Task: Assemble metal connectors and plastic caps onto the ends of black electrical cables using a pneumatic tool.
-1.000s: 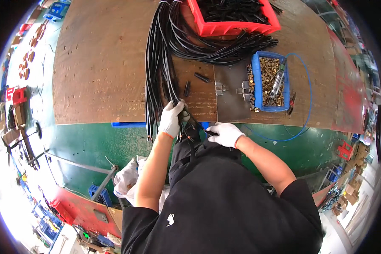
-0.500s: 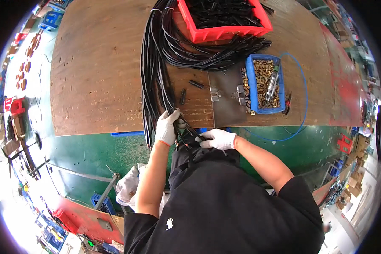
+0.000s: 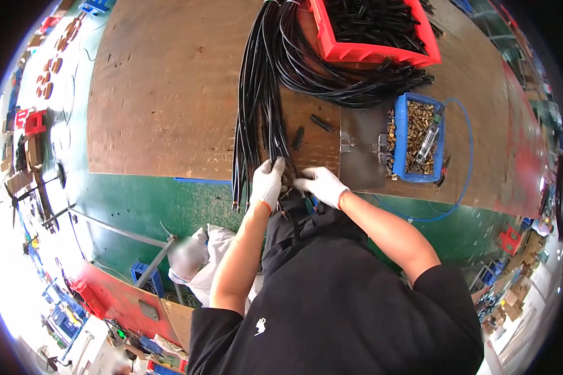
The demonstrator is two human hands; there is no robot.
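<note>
A thick bundle of thin black cables (image 3: 251, 119) hangs over the near edge of the table, with bare coppery tips at the lower ends. My left hand (image 3: 268, 182), in a white glove, is closed around some of these cables just off the edge. Close on its right, my gloved right hand (image 3: 324, 187) has thumb and fingers closed on a black cable; the fingertips are partly hidden. Two short black tubes (image 3: 298, 138) lie on the table beyond my hands.
A red bin (image 3: 381, 55) of black pieces stands at the back, with more cables curving before it. To the right, a blue tray (image 3: 441, 140) holds brass fittings and a clear bottle (image 3: 428, 145). Metal clips (image 3: 347, 141) sit on a dark plate. A blue hose loops right.
The view has shifted, so the table and its contents appear further right. My right hand has come closer to my left, which still grips the cables.
</note>
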